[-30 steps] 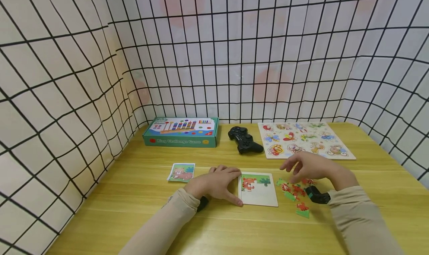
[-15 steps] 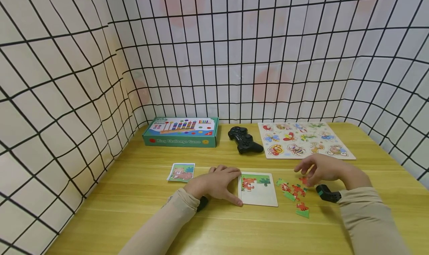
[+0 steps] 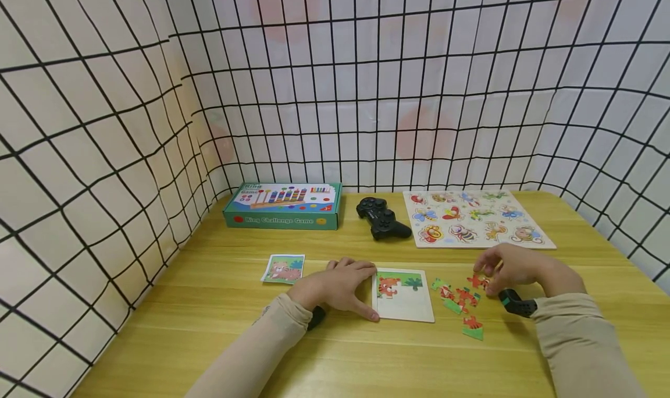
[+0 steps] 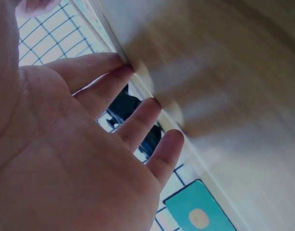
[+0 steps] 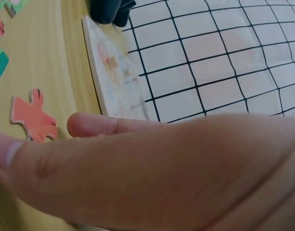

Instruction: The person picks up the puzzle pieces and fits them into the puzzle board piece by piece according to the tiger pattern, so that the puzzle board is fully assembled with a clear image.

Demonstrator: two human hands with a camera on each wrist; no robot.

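A white puzzle board (image 3: 405, 308) lies on the table, with a few joined pieces in its upper part showing an orange tiger face (image 3: 388, 287) and a green bush. My left hand (image 3: 337, 284) rests at its left side, thumb by the lower left corner and fingers by the upper one. In the left wrist view, the fingers (image 4: 166, 151) are spread, their tips on the table. To the board's right, my right hand (image 3: 515, 270) reaches over a red puzzle piece (image 5: 34, 115); its thumb and fingers are apart around the piece, partly hiding it.
Several loose puzzle pieces (image 3: 466, 298) lie between board and right hand, one (image 3: 473, 327) nearer the front. A picture card (image 3: 283, 269) lies left. Behind are a game box (image 3: 282, 212), a black game controller (image 3: 382, 219) and an insect picture board (image 3: 476, 217). A grid-patterned cloth (image 3: 377, 95) encloses the back.
My right hand has moved right, from above the left part of the loose pieces to the red piece at their right, and lowered slightly. The left hand and board have stayed put.
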